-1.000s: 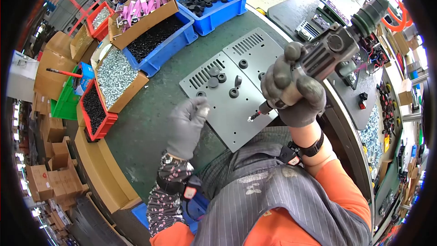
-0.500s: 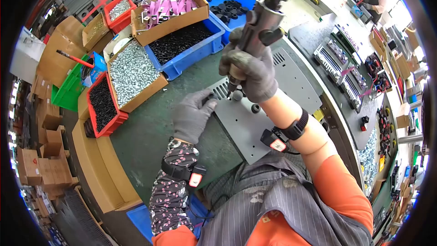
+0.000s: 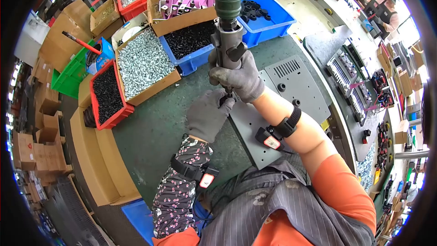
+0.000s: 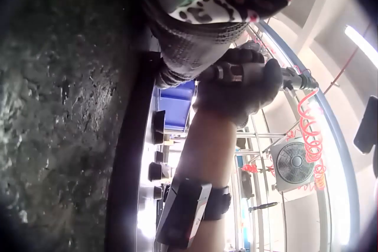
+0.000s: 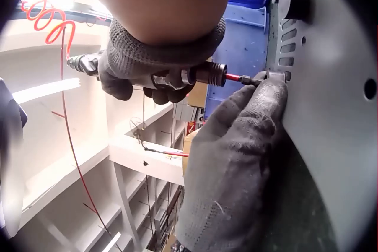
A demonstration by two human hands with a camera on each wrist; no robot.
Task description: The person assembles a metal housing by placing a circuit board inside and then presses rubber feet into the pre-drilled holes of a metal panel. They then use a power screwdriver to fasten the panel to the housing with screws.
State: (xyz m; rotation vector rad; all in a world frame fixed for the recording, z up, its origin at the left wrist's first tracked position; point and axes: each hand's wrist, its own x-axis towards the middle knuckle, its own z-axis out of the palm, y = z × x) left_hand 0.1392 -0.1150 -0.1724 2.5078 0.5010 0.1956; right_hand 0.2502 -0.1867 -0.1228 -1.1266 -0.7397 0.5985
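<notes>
My gloved right hand grips an air screwdriver, held upright over the left edge of a grey metal plate. Beneath it, my gloved left hand pinches a small black rubber foot, mostly hidden by the fingers, at that edge. In the right wrist view, the red-banded bit reaches to the left fingertips beside the plate's slots. More rubber feet stand on the plate, some hidden behind the right arm. The left wrist view shows the right hand around the driver.
A carton of silver screws, a red bin of black screws and a blue bin of black parts line the left and back. Behind are a carton of pink brackets and a blue bin of rubber feet.
My right hand has swung the screwdriver from the right side leftward and upright, bringing its bit to my left hand. My left hand has moved in to the plate's left edge.
</notes>
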